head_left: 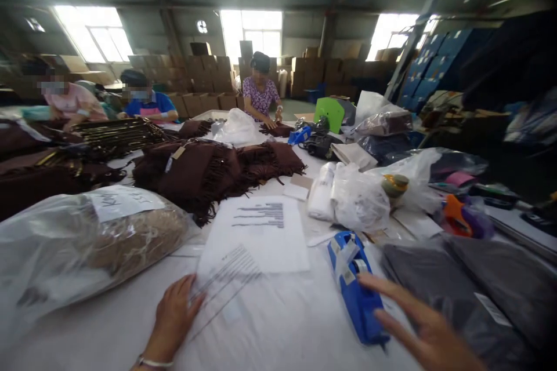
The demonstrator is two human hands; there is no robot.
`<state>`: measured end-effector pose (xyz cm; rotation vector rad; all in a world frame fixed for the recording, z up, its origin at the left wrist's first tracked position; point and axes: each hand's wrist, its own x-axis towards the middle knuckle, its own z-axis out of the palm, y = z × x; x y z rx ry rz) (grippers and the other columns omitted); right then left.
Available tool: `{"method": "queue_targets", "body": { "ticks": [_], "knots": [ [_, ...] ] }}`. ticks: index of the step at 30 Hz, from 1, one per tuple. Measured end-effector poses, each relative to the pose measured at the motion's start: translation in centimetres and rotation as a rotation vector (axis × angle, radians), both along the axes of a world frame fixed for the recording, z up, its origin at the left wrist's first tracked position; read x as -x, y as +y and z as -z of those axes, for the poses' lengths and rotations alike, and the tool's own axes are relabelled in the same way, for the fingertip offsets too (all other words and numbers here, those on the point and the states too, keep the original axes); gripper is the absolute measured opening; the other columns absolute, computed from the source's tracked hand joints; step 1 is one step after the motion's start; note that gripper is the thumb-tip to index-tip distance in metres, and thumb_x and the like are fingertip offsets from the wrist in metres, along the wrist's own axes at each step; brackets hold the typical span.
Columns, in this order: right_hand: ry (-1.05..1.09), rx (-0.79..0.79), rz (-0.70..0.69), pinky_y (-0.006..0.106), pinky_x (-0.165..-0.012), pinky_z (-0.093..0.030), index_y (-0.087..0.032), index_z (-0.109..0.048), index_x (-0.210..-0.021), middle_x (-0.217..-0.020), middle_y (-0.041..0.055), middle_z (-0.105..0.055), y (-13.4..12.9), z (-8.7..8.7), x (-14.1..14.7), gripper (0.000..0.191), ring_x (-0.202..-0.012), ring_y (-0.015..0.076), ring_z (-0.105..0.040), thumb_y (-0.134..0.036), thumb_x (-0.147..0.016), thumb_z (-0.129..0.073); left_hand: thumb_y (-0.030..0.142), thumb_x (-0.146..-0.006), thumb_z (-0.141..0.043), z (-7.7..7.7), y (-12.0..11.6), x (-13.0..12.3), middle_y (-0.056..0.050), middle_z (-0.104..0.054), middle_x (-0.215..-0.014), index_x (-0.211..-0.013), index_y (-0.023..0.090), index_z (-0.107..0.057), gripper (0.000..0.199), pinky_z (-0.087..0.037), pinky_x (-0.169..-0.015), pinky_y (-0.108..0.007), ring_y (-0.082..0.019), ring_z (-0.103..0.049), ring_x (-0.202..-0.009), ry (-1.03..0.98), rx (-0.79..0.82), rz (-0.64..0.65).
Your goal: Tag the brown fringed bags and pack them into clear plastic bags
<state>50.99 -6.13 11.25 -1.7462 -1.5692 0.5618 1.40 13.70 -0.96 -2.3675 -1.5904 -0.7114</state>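
Blue plastic forms the body of the tape dispenser (363, 310), which we find toward the near edge of the surface (108, 330), right of its middle. Its long axis slants, the far end leaning left and the near end right. Of the two hands, the right hand (429, 324) is clearly the nearer: it reaches in from the right, so that the dispenser lies just to the left of its fingers. We note that these are spread, with two tips standing apart along the dispenser's right side; whether they make contact we cannot tell. Well apart from it, the left hand (172, 316) rests at the left margin of some clear printed plastic (232, 281); thumb and fingers are close together there, though we cannot tell whether they pinch it. Just beyond, we see a white sheet (282, 249) with dark print. Dark grey packages (426, 272) lie toward the right edge, and a labelled clear bag (143, 243) toward the left edge. Farther off are white rolls (322, 194) and brown fringed bundles (187, 171); at the far edge, we observe a person in a purple patterned top (263, 90), with stacked cartons (209, 78) behind.
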Motion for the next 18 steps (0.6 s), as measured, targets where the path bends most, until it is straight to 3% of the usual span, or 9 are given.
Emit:
{"method": "queue_targets", "body": {
  "ticks": [1, 2, 4, 5, 7, 9, 12, 15, 18],
  "knots": [
    [-0.013, 0.089, -0.161, 0.036, -0.106, -0.04, -0.035, -0.056, -0.125, -0.132, 0.0024, -0.055, 2.5, 0.6, 4.7, 0.042, -0.124, 0.023, -0.048, -0.042, -0.083, -0.057, 0.054, -0.086, -0.04, 0.1, 0.5, -0.1, -0.017, -0.067, -0.097, -0.099, 0.01, -0.062, 0.051, -0.051, -0.08, -0.044, -0.03, -0.061, -0.089, -0.015, 0.001, -0.011],
    [-0.021, 0.1, -0.232, 0.038, -0.109, -0.035, -0.032, -0.054, -0.127, -0.134, 0.0018, -0.053, 5.2, 1.6, 8.9, 0.044, -0.127, 0.0227, -0.044, -0.041, -0.084, -0.056, 0.053, -0.087, -0.039, 0.3, 0.7, 0.0, -0.014, -0.067, -0.091, -0.092, 0.012, -0.063, 0.048, -0.051, -0.077, -0.043, -0.028, -0.061, -0.084, -0.033, 0.013, -0.004],
    [-0.098, 0.061, -0.222, 0.039, -0.111, -0.03, -0.024, -0.049, -0.132, -0.136, 0.0046, -0.051, 10.7, 3.7, 15.5, 0.049, -0.131, 0.0238, -0.038, -0.034, -0.085, -0.055, 0.048, -0.089, -0.039, 0.6, 0.5, 0.6, -0.01, -0.066, -0.084, -0.082, 0.016, -0.062, 0.04, -0.049, -0.075, -0.039, -0.025, -0.059, -0.08, -0.061, 0.031, 0.034],
    [-0.156, 0.05, -0.196, 0.041, -0.111, -0.029, -0.021, -0.046, -0.134, -0.137, 0.0066, -0.05, 13.2, 4.8, 17.8, 0.053, -0.132, 0.0254, -0.037, -0.03, -0.083, -0.057, 0.045, -0.09, -0.039, 0.7, 0.2, 1.2, -0.008, -0.066, -0.084, -0.081, 0.018, -0.062, 0.036, -0.047, -0.075, -0.038, -0.024, -0.059, -0.081, -0.068, 0.02, 0.052],
    [-0.255, 0.092, -0.126, 0.042, -0.104, -0.036, -0.019, -0.043, -0.137, -0.129, 0.0109, -0.056, 17.0, 6.6, 20.7, 0.061, -0.122, 0.028, -0.047, -0.02, -0.078, -0.059, 0.042, -0.089, -0.044, 0.9, -0.3, 2.6, -0.006, -0.067, -0.087, -0.082, 0.021, -0.064, 0.029, -0.045, -0.075, -0.036, -0.022, -0.059, -0.085, -0.066, -0.05, 0.076],
    [-0.296, 0.14, -0.126, 0.038, -0.094, -0.044, -0.021, -0.045, -0.135, -0.117, 0.0102, -0.062, 19.1, 7.8, 21.8, 0.06, -0.107, 0.0264, -0.058, -0.012, -0.076, -0.056, 0.04, -0.089, -0.047, 0.6, -0.3, 3.7, -0.004, -0.067, -0.089, -0.085, 0.024, -0.065, 0.025, -0.043, -0.075, -0.035, -0.022, -0.059, -0.088, -0.056, -0.141, 0.104],
    [-0.214, 0.106, -0.164, 0.03, -0.089, -0.046, -0.025, -0.049, -0.131, -0.112, 0.0059, -0.063, 19.8, 8.7, 20.5, 0.056, -0.1, 0.0203, -0.061, -0.009, -0.078, -0.048, 0.04, -0.09, -0.046, -1.3, 1.2, 3.2, -0.004, -0.066, -0.089, -0.087, 0.025, -0.066, 0.025, -0.043, -0.075, -0.034, -0.021, -0.059, -0.087, -0.091, -0.206, 0.16],
    [-0.159, 0.032, -0.023, 0.027, -0.09, -0.045, -0.024, -0.039, -0.138, -0.122, 0.0069, -0.059, 20.5, 8.0, 17.0, 0.058, -0.106, 0.0184, -0.059, -0.012, -0.082, -0.042, 0.037, -0.092, -0.045, -4.3, 5.0, -1.1, -0.005, -0.064, -0.091, -0.09, 0.022, -0.064, 0.025, -0.044, -0.081, -0.034, -0.02, -0.058, -0.088, -0.138, -0.152, 0.231],
    [-0.369, 0.063, 0.217, 0.039, -0.092, -0.043, -0.018, -0.034, -0.142, -0.124, 0.0136, -0.057, 22.2, 6.1, 14.1, 0.065, -0.115, 0.0281, -0.052, -0.011, -0.078, -0.047, 0.025, -0.093, -0.041, -6.4, 10.2, -7.5, -0.007, -0.064, -0.098, -0.086, 0.02, -0.062, 0.023, -0.044, -0.083, -0.04, -0.022, -0.057, -0.092, -0.119, -0.067, 0.281]
  ]
}}
